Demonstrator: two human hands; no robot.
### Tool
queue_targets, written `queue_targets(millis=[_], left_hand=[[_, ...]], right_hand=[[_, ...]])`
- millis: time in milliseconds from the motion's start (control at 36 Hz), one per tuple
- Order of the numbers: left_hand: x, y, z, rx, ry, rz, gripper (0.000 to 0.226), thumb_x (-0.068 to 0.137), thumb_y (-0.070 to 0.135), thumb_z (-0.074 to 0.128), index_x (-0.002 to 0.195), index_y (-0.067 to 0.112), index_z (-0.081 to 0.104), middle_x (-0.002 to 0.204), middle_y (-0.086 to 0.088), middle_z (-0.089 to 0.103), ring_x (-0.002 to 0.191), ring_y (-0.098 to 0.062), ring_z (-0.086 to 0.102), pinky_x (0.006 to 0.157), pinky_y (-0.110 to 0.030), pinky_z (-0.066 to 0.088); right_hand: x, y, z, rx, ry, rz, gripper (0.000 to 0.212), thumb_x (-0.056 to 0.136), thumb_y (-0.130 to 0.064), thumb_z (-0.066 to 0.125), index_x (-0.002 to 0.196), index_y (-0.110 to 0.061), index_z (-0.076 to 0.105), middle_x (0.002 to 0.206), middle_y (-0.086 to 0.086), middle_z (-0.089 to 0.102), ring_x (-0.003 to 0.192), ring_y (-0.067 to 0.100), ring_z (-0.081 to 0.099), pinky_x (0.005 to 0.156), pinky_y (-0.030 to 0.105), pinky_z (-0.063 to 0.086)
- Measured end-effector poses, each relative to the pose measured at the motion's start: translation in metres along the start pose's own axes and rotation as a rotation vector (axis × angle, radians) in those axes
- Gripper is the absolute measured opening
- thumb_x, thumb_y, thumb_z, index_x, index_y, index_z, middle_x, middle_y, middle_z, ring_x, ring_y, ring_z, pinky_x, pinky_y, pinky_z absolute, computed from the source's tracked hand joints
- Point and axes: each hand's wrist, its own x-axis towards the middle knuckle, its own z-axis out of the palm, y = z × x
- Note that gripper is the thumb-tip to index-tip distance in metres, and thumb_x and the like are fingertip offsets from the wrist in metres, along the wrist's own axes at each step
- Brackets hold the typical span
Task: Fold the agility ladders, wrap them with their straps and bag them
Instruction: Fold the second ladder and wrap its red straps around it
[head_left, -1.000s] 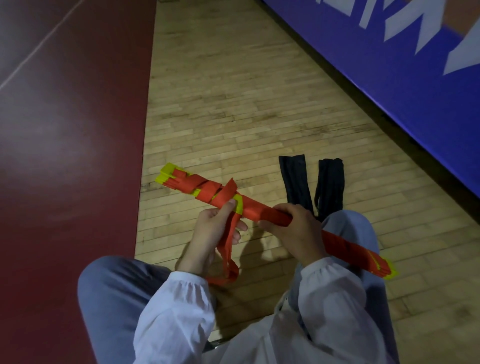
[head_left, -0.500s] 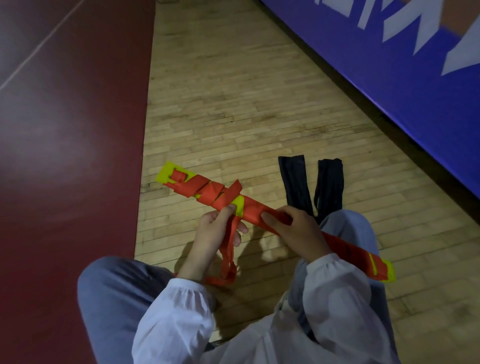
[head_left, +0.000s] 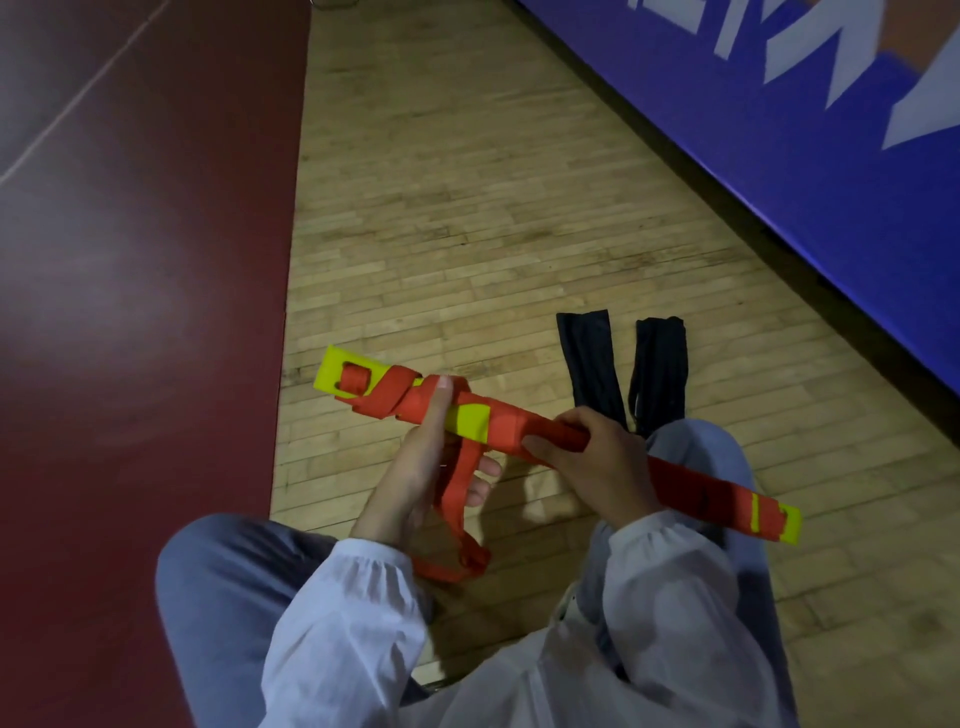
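Head view: your left hand grips the folded ladder, thumb pressing the wrapped orange strap, whose loose tail hangs through your fingers. Your right hand clasps the ladder's middle above the wooden floor. 2 black bags lie beyond your right knee.

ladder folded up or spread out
Folded: the ladder is one stacked bundle gripped by left hand and right hand, strap partly wound round it, the rest hanging loose.

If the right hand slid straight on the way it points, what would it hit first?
Probably the left hand, gripping the same folded ladder just ahead of the right hand; depth is unclear.
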Motion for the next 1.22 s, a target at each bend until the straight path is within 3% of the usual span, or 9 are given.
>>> queue_targets(millis=[167, 389, 639, 806, 889, 1000, 1111, 1222], left_hand=[[0.002, 0.004, -0.002, 0.081, 0.022, -0.044, 0.084, 0.08, 0.079, 0.033, 0.079, 0.0, 0.062, 0.065, -0.017, 0.063, 0.043, -0.021, 0.055, 0.043, -0.023, 0.046], [0.003, 0.001, 0.001, 0.072, 0.113, -0.003, 0.069, 0.084, 0.065, 0.052, 0.081, -0.002, 0.065, 0.066, -0.018, 0.065, 0.043, -0.021, 0.056, 0.044, -0.023, 0.048], [0.002, 0.0, 0.005, 0.046, 0.183, 0.028, 0.056, 0.09, 0.051, 0.053, 0.083, -0.003, 0.066, 0.057, -0.014, 0.063, 0.039, -0.021, 0.052, 0.042, -0.024, 0.047], [-0.001, -0.003, 0.008, 0.048, 0.237, 0.112, 0.05, 0.089, 0.048, 0.053, 0.078, 0.001, 0.066, 0.061, -0.019, 0.065, 0.039, -0.023, 0.051, 0.04, -0.023, 0.042], [-0.003, -0.006, 0.009, 0.049, 0.247, 0.154, 0.05, 0.089, 0.046, 0.052, 0.076, 0.0, 0.066, 0.063, -0.022, 0.065, 0.04, -0.024, 0.05, 0.04, -0.023, 0.041], [-0.006, -0.006, 0.011, 0.051, 0.229, 0.19, 0.046, 0.09, 0.041, 0.052, 0.077, -0.001, 0.065, 0.062, -0.023, 0.064, 0.039, -0.024, 0.049, 0.04, -0.024, 0.042], [-0.008, -0.003, 0.011, 0.062, 0.191, 0.227, 0.042, 0.092, 0.038, 0.052, 0.077, 0.0, 0.064, 0.061, -0.024, 0.064, 0.038, -0.023, 0.049, 0.04, -0.023, 0.042], [-0.008, 0.0, 0.009, 0.077, 0.143, 0.23, 0.038, 0.093, 0.035, 0.05, 0.079, 0.002, 0.063, 0.062, -0.024, 0.064, 0.037, -0.023, 0.049, 0.039, -0.022, 0.042]], right_hand=[[0.0, -0.006, 0.001, -0.011, 0.047, 0.001, 0.039, 0.069, -0.058, 0.074, 0.089, -0.027, 0.061, 0.084, -0.012, 0.061, 0.087, 0.015, 0.059, 0.091, 0.048, 0.044], [-0.001, -0.008, 0.003, -0.02, 0.075, 0.012, 0.039, 0.065, -0.056, 0.079, 0.085, -0.029, 0.058, 0.082, -0.015, 0.059, 0.087, 0.014, 0.059, 0.091, 0.048, 0.044], [-0.001, -0.008, 0.003, -0.024, 0.063, 0.003, 0.044, 0.063, -0.055, 0.081, 0.087, -0.026, 0.059, 0.084, -0.014, 0.06, 0.087, 0.013, 0.059, 0.092, 0.048, 0.045], [0.0, -0.009, -0.002, -0.045, 0.006, -0.041, 0.045, 0.065, -0.055, 0.079, 0.09, -0.022, 0.06, 0.084, -0.012, 0.061, 0.084, 0.012, 0.06, 0.089, 0.046, 0.047], [-0.001, -0.013, -0.01, -0.097, -0.063, -0.069, 0.048, 0.075, -0.063, 0.065, 0.095, -0.02, 0.062, 0.089, -0.006, 0.063, 0.087, 0.015, 0.06, 0.09, 0.045, 0.046], [-0.003, -0.024, -0.021, -0.105, -0.173, -0.055, 0.065, 0.078, -0.073, 0.026, 0.09, -0.021, 0.063, 0.079, -0.005, 0.062, 0.085, 0.019, 0.062, 0.094, 0.044, 0.044], [-0.005, -0.026, -0.025, -0.124, -0.238, -0.037, 0.076, 0.077, -0.073, 0.023, 0.096, -0.014, 0.068, 0.084, 0.005, 0.066, 0.084, 0.021, 0.063, 0.089, 0.039, 0.046], [-0.006, -0.023, -0.026, -0.112, -0.254, -0.024, 0.076, 0.08, -0.079, 0.023, 0.094, -0.019, 0.068, 0.081, 0.003, 0.066, 0.08, 0.018, 0.063, 0.084, 0.038, 0.049]])
